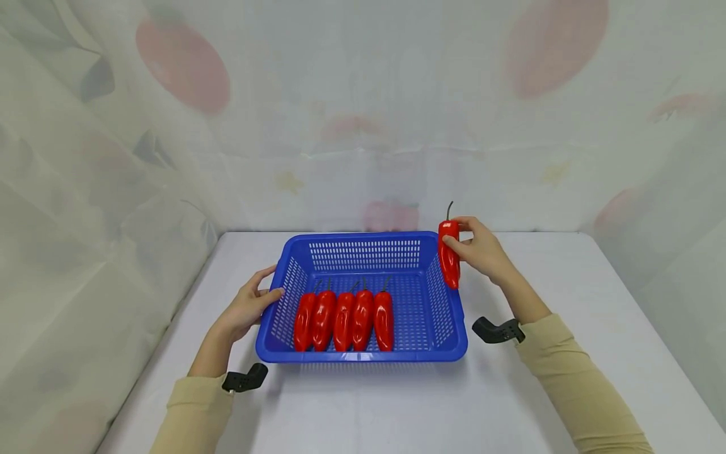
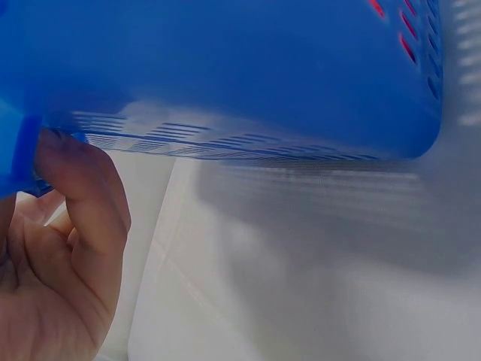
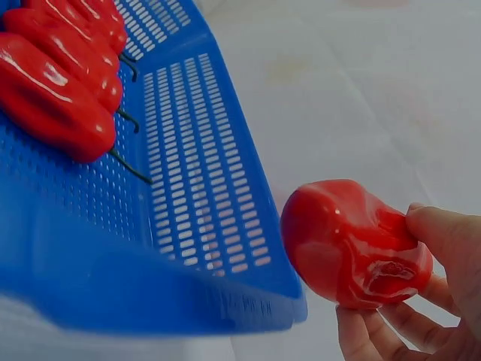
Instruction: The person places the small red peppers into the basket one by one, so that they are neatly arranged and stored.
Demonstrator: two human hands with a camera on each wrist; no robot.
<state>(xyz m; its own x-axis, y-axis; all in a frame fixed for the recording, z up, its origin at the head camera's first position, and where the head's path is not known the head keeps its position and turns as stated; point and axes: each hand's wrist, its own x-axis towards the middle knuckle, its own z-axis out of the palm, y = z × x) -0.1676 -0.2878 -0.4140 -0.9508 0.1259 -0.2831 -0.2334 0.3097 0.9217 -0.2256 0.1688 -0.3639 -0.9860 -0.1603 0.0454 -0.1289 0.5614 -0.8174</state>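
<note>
A blue plastic basket (image 1: 363, 357) with slotted walls stands in the middle of the table. Several red chili peppers (image 1: 343, 320) with dark stems lie side by side in its left and middle part. The left hand (image 1: 247, 307) grips the basket's left rim, thumb over the edge and fingers curled underneath, as the left wrist view shows. Above the basket's right rim, the right hand (image 1: 478, 248) pinches another red pepper (image 1: 449, 255) between thumb and fingers, its stem pointing up. In the right wrist view that pepper (image 3: 353, 244) appears end-on, just beyond the basket's corner.
The white table (image 1: 351, 410) extends around the basket. Behind it hangs a pale curtain (image 1: 363, 88) printed with red fruit, and another sheet covers the left side (image 1: 85, 221). A dark wrist mount (image 1: 499, 330) sits on the right sleeve, one on the left as well.
</note>
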